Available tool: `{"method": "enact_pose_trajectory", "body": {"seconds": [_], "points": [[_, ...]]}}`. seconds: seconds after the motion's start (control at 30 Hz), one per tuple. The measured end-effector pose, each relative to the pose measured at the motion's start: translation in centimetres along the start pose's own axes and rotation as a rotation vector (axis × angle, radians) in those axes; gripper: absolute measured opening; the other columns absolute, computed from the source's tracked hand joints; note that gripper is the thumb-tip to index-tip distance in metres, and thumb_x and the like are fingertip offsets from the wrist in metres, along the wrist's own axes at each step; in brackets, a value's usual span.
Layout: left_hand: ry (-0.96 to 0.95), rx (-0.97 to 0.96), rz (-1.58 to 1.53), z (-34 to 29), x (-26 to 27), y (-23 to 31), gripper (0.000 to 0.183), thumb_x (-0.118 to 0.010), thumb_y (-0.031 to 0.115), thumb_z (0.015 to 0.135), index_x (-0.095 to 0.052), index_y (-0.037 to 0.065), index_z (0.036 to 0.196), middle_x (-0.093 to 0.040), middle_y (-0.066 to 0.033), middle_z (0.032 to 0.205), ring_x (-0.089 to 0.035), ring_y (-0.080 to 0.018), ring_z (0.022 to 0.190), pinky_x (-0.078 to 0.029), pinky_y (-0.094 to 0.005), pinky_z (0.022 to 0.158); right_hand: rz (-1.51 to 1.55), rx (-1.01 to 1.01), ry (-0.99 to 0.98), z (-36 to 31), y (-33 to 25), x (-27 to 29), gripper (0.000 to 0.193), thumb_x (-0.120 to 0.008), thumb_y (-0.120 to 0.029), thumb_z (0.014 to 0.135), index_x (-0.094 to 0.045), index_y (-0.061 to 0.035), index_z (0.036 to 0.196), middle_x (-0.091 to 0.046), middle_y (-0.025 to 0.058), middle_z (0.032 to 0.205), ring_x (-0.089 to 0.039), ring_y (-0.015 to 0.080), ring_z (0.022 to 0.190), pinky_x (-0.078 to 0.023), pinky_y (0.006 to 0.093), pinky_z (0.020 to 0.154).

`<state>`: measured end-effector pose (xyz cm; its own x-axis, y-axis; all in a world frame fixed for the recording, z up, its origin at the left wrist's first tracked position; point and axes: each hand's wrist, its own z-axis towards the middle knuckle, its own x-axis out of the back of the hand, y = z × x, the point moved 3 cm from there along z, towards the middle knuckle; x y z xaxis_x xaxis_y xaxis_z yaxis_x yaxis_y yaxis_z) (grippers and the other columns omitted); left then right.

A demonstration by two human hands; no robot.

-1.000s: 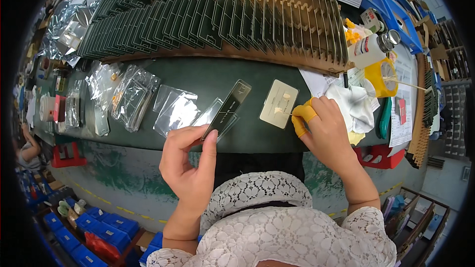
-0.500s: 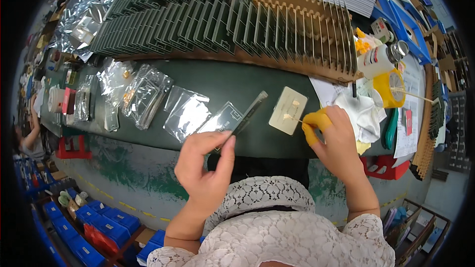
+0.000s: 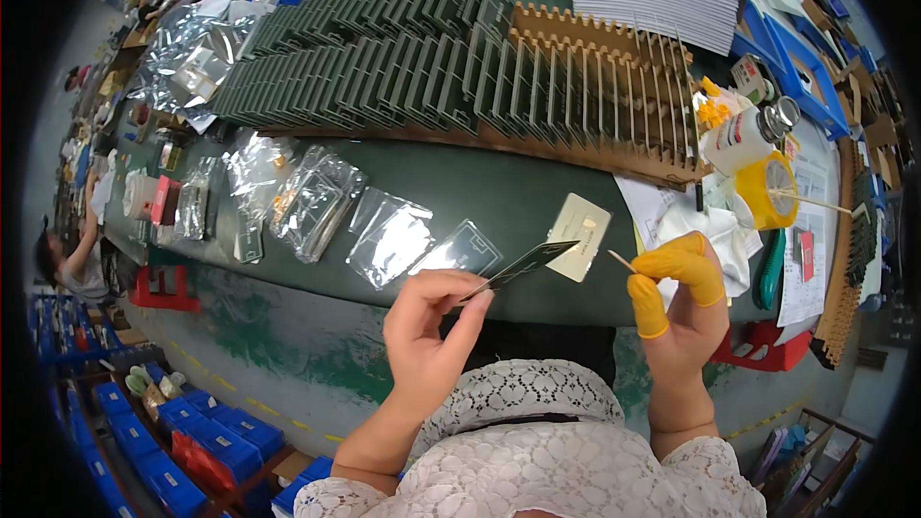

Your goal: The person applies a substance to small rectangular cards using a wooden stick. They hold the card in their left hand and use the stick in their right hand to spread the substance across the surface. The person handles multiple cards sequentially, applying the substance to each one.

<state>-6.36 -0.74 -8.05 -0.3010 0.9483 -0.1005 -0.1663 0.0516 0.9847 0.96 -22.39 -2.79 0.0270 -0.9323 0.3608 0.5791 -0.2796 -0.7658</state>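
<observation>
Left of centre: bagged plates (image 3: pixel 319 203), then clear sleeves (image 3: pixel 389 238), on green table (image 3: pixel 504 197); lower centre: left hand (image 3: pixel 432 331), thumb and forefinger pinching near end of dark plate (image 3: pixel 526 267), tilted, far end overlapping pale card (image 3: pixel 583 228) in view, contact unclear; right of centre: stick (image 3: pixel 622 261), pinched by right hand (image 3: pixel 683 312) in yellow cots (image 3: pixel 651 309), tip just beside card; further right, white cloth (image 3: pixel 715 254), bottle (image 3: pixel 739 141)
</observation>
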Motion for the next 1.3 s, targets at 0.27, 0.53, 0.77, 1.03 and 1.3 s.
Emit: {"method": "enact_pose_trajectory", "body": {"seconds": [0.27,0.53,0.77,1.03,1.3], "points": [[-0.143,-0.068,-0.215,0.4,-0.5,-1.5,0.018,-0.055,-0.014,0.092,-0.05,0.0,0.101,-0.061,-0.0189,0.113,-0.065,-0.0277,0.111,-0.053,-0.0392,0.098,0.315,-0.175,0.026,-0.7,1.2,-0.7,0.021,-0.071,0.003,0.086,-0.062,-0.0003,0.104,-0.06,0.009,0.101,-0.055,0.0171,0.089,-0.043,0.0274,0.081],[-0.229,0.013,-0.275,0.0,-1.8,-2.0,0.018,-0.055,-0.014,0.091,-0.047,0.001,0.097,-0.06,-0.0207,0.112,-0.064,-0.033,0.111,-0.055,-0.0481,0.098,0.448,-0.119,0.125,-0.2,1.3,-2.4,0.024,-0.067,0.006,0.089,-0.06,-0.0008,0.111,-0.054,0.0108,0.115,-0.054,0.0172,0.096,-0.043,0.0282,0.085],[-0.284,0.001,-0.321,-0.5,-2.3,-2.6,0.018,-0.053,-0.014,0.092,-0.047,0.001,0.102,-0.058,-0.0222,0.117,-0.063,-0.0337,0.115,-0.052,-0.044,0.101,0.322,-0.023,0.15,-0.4,0.5,-3.5,0.024,-0.07,0.004,0.087,-0.064,-0.0009,0.11,-0.054,0.0111,0.116,-0.055,0.0161,0.09,-0.046,0.0252,0.072],[-0.215,-0.318,0.447,-0.6,-2.4,0.5,0.018,-0.076,-0.005,0.078,-0.064,0.002,0.09,-0.065,-0.0118,0.096,-0.064,-0.0221,0.082,-0.052,-0.031,0.069,0.222,0.029,0.159,-0.4,0.7,-3.7,0.025,-0.072,0.002,0.087,-0.064,-0.0017,0.11,-0.055,0.0097,0.113,-0.056,0.015,0.089,-0.046,0.0237,0.068],[-0.093,-0.603,0.68,-0.3,-1.9,1.4,0.025,-0.078,-0.006,0.072,-0.069,0.001,0.095,-0.063,-0.0091,0.076,-0.054,-0.0222,0.061,-0.042,-0.0321,0.055,0.006,0.066,0.081,0.0,-0.2,-2.2,0.024,-0.079,-0.004,0.079,-0.069,-0.0053,0.101,-0.064,0.0086,0.094,-0.056,0.024,0.081,-0.046,0.0322,0.07]]}}
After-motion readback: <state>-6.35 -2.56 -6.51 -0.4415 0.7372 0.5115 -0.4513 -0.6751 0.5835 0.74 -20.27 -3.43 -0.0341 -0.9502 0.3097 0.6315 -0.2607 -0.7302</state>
